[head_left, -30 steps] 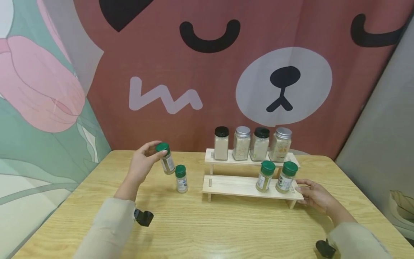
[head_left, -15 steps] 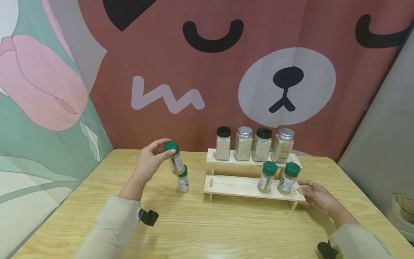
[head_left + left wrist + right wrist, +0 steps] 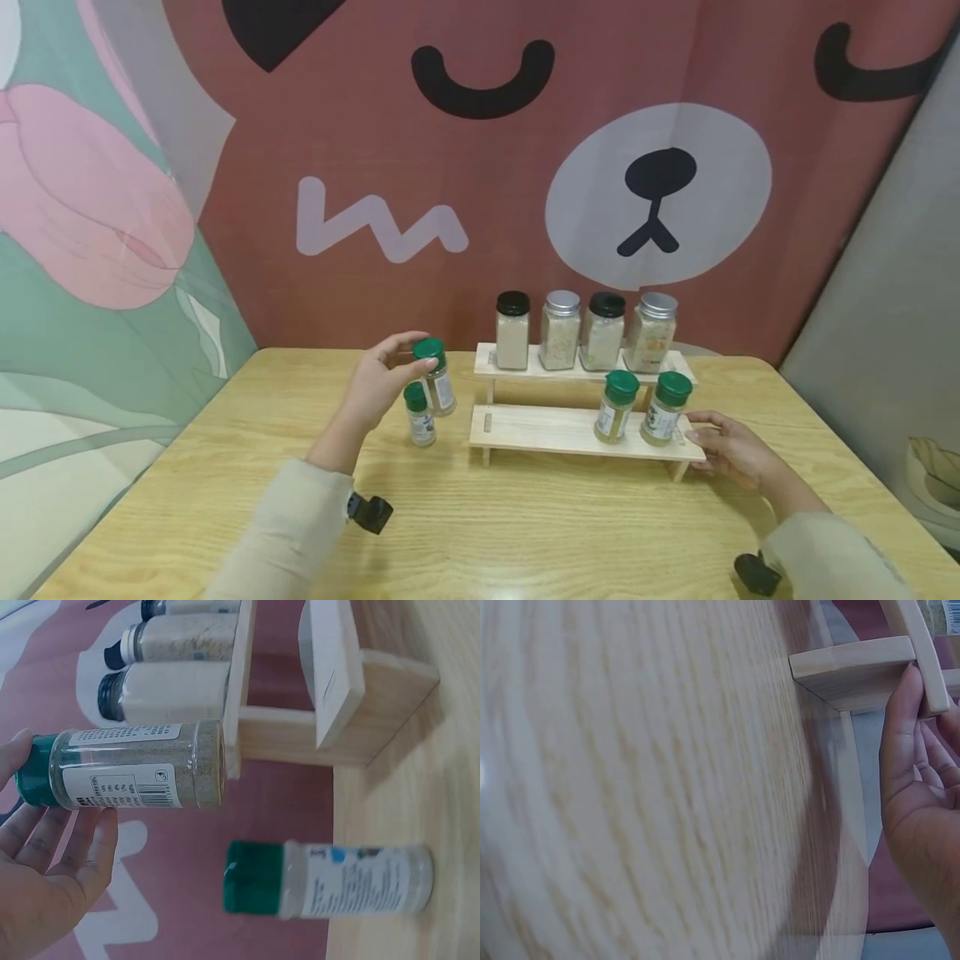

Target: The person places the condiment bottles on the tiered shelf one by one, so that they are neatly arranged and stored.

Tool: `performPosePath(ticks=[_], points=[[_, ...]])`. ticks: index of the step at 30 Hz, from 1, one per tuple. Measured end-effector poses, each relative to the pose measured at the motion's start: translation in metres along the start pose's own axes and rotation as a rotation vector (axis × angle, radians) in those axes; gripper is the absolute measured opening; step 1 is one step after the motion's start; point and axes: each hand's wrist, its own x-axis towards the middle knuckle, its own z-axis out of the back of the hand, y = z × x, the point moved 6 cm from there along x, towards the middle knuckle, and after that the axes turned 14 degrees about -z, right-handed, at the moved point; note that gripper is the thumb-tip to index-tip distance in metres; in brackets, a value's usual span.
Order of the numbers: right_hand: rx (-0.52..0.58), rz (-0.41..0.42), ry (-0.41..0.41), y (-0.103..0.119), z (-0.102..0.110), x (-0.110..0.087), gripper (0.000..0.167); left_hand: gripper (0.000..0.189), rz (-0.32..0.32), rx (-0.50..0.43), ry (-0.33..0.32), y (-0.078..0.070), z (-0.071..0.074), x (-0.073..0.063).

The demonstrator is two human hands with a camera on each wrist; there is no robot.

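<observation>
In the head view my left hand [image 3: 371, 387] holds a green-capped spice jar [image 3: 441, 393] by its cap, between thumb and fingers. The jar hangs nearly upright above the table, left of the two-tier wooden spice rack [image 3: 536, 429]. Brownish powder and a barcode label show on the held jar [image 3: 135, 769] in the left wrist view. A smaller green-capped jar [image 3: 422, 427] stands on the table just below and left of it. My right hand [image 3: 729, 454] grips the right end of the rack's lower board, its thumb against the board near the leg [image 3: 855, 667].
On the upper tier stand several square jars [image 3: 560, 337] with black or silver lids. Two green-capped jars, a left one [image 3: 613, 421] and a right one [image 3: 660, 421], occupy the lower tier's right side. A printed curtain [image 3: 360, 300] hangs behind the wooden table [image 3: 487, 533].
My left hand has carried the jar to the right, past the small standing jar and closer to the rack. The right hand stays on the rack's end.
</observation>
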Motion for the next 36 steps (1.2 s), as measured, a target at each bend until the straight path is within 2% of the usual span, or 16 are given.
performPosePath(ticks=[16,24,30,36], points=[[-0.007,-0.030,-0.048,0.001,0.000,0.000,0.017,0.040,-0.001,-0.046,0.022,0.013,-0.048,0.001],[-0.016,-0.045,-0.064,0.000,0.002,0.001,0.017,0.046,-0.008,-0.126,0.077,0.017,-0.073,0.002],[-0.017,-0.037,-0.067,0.001,0.002,0.000,0.020,0.046,-0.035,-0.127,0.115,0.016,-0.091,0.007],[-0.011,-0.034,-0.045,0.001,0.002,0.002,0.018,0.044,-0.021,-0.127,0.145,0.015,-0.109,0.010]])
